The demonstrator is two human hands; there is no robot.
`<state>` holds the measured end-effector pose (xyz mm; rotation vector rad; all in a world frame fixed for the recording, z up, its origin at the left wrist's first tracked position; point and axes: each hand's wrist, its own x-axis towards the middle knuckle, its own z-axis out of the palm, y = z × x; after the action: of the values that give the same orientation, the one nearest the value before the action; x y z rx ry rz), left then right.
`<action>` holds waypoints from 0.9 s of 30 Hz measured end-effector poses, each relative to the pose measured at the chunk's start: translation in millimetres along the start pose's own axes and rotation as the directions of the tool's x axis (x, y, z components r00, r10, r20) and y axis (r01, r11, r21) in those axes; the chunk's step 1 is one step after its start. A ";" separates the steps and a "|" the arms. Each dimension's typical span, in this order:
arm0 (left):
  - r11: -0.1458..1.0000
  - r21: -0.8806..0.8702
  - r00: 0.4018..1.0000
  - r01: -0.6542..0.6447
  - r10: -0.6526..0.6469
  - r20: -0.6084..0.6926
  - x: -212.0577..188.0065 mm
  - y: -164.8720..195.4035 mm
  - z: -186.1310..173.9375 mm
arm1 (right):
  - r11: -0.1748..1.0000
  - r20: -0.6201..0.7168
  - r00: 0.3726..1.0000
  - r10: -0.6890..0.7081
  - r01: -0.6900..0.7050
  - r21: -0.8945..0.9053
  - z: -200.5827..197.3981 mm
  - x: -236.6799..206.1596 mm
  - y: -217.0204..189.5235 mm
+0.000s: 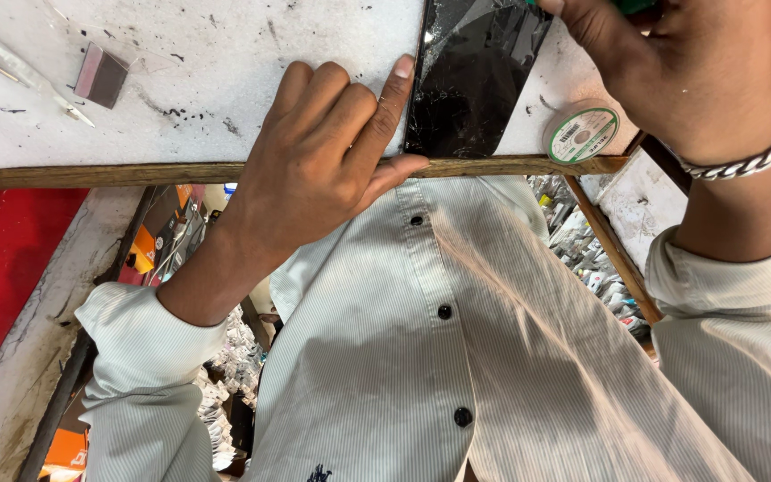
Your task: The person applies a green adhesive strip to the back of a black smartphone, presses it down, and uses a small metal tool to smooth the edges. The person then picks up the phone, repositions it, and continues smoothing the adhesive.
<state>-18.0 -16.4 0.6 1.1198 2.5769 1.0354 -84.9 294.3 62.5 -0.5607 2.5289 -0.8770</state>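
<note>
A black phone with a cracked glass face (pixel 475 80) lies on a white, stained work board (pixel 225 80) near its wooden front edge. My left hand (pixel 323 156) presses against the phone's left side, index finger along its edge and thumb at its lower corner. My right hand (pixel 689 71), with a metal bracelet at the wrist, hovers over the phone's upper right end, fingers curled around something green that is mostly out of frame. I wear a pale striped shirt with dark buttons.
A small round spool with a green and white label (pixel 582 134) sits right of the phone. A small dark rectangular part (pixel 100 76) and a screwdriver with a clear handle (pixel 11 62) lie at the board's left. Shelves of small packets show below the board.
</note>
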 end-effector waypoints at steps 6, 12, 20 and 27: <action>1.000 0.007 1.000 -0.004 0.004 0.002 0.0 0.3 -0.6 | 1.000 0.018 1.000 -0.004 0.005 -0.016 -3.4 0.7 1.5; 1.000 -0.004 1.000 0.000 0.000 0.009 0.1 -0.1 -2.0 | 1.000 0.019 1.000 -0.011 0.012 -0.025 -3.5 0.4 1.6; 1.000 -0.017 1.000 0.005 -0.005 0.003 0.0 0.2 -1.0 | 0.999 0.021 1.000 -0.009 0.009 -0.031 -2.7 -0.7 3.2; 1.000 -0.010 1.000 0.014 -0.014 0.012 -0.7 0.9 -0.7 | 0.999 0.026 1.000 -0.008 0.009 -0.037 -3.2 0.0 5.6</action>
<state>-17.3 -16.8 1.6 1.1004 2.5638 1.0344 -87.8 299.9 61.2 -0.5915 2.5254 -0.8221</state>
